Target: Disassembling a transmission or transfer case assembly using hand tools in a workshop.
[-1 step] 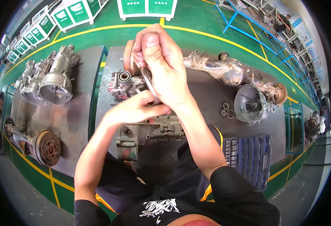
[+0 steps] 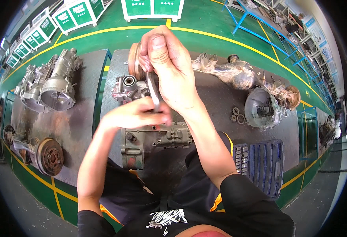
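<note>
My right hand (image 2: pixel 167 67) is raised over the workbench, closed in a fist around the upper part of a shiny metal ratchet wrench (image 2: pixel 153 87). Below it, the fingers of my left hand (image 2: pixel 136 113), blurred by motion, curl about the wrench's lower end. Whatever else those fingers may hold is hidden. Under my hands lies a grey metal gear housing (image 2: pixel 167 136) with bolt holes. Just beyond my left hand sits a smaller metal assembly (image 2: pixel 132 89) with a round bore.
A blue socket case (image 2: pixel 266 166) lies open at my right. Small gears (image 2: pixel 236 115), a bell-shaped housing (image 2: pixel 262 108) and a long axle (image 2: pixel 236 75) occupy the bench's right and far side. Gearboxes (image 2: pixel 57 89) and a rusty brake drum (image 2: pixel 49 156) stand on the left bench.
My left hand has shifted slightly down and left at the wrench's lower end, and more of the metal shows. My right hand keeps its grip almost in the same place.
</note>
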`<state>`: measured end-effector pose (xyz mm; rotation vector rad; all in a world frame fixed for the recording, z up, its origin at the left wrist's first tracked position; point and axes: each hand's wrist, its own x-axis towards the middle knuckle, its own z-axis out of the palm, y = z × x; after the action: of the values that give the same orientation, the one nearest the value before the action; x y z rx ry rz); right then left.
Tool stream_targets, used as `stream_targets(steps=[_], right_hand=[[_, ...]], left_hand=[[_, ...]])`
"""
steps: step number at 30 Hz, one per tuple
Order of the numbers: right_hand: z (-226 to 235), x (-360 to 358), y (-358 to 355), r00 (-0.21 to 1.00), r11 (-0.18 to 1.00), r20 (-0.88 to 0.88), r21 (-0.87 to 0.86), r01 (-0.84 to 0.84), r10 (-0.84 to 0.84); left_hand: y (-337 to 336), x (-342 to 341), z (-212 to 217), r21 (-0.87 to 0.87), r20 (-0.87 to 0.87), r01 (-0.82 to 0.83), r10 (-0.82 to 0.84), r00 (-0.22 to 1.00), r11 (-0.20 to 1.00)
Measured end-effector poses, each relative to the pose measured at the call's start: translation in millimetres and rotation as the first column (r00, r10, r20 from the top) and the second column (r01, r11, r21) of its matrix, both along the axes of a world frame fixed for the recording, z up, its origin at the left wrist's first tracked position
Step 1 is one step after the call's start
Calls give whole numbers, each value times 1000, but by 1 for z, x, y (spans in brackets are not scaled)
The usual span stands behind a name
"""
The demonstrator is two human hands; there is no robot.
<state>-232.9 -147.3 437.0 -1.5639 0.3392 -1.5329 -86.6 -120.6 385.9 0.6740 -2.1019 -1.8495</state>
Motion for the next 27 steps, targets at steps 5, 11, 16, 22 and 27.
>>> stream_targets(steps=[5, 11, 16, 22, 27], right_hand=[[3, 0, 5, 998, 999, -45, 4, -52, 52], [13, 15, 30, 975, 974, -61, 87, -208, 214], [16, 22, 34, 977, 991, -185, -55, -118, 106], [8, 30, 30, 993, 995, -68, -21, -101, 99], [5, -1, 4, 994, 992, 72, 95, -85, 79]], left_hand=[[-31, 93, 0, 64, -86, -70, 75, 993, 995], [-47, 99, -12, 82, -294, -525, 524, 799, 847], [-44, 37, -33, -160, -296, -732, 675, 676, 662], [2, -35, -23, 415, -635, -263, 485, 601, 871], [-5, 4, 8, 90, 5, 49, -50, 999, 995]])
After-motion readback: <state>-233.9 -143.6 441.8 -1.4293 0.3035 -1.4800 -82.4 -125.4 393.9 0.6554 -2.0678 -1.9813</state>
